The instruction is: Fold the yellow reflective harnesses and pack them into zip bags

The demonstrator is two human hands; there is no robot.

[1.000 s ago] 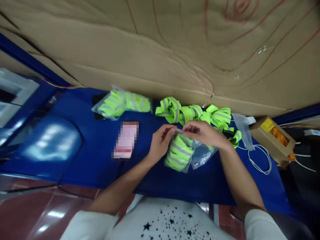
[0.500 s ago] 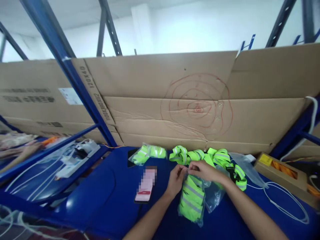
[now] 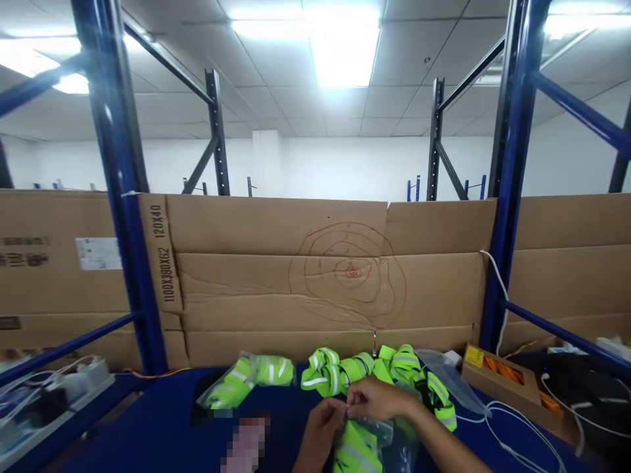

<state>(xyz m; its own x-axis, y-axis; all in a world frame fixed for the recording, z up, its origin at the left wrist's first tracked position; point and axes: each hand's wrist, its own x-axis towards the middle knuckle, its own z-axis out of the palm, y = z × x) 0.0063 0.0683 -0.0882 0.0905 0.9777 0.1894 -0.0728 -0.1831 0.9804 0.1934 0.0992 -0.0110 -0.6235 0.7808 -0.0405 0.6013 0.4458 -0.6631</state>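
Your left hand [image 3: 318, 430] comes up from the lower edge of the view, its wrist low and the back of the hand slanting up and to the right. Your right hand [image 3: 377, 399] reaches in from the right, the forearm running up and leftward, the hand lying flatter and a little higher. The two sets of fingertips meet, thumbs and fingers pinched together on the top edge of the filled bag [image 3: 358, 450], with neon yellow-green strap inside.

The filled bag hangs below your fingers over the front of the blue desk [image 3: 162, 424], its pinched end pointing up and away from you and its long axis running roughly toward you. Its lower end is cut off by the view, so you cannot tell whether it touches the desk.

Another clear bag [image 3: 401, 450] lies just right of it, beneath your right forearm. Beyond your hands is a row of loose straps [image 3: 335, 373]; the packed straps [image 3: 246, 381] lie farther left, behind the phone [image 3: 246, 447].
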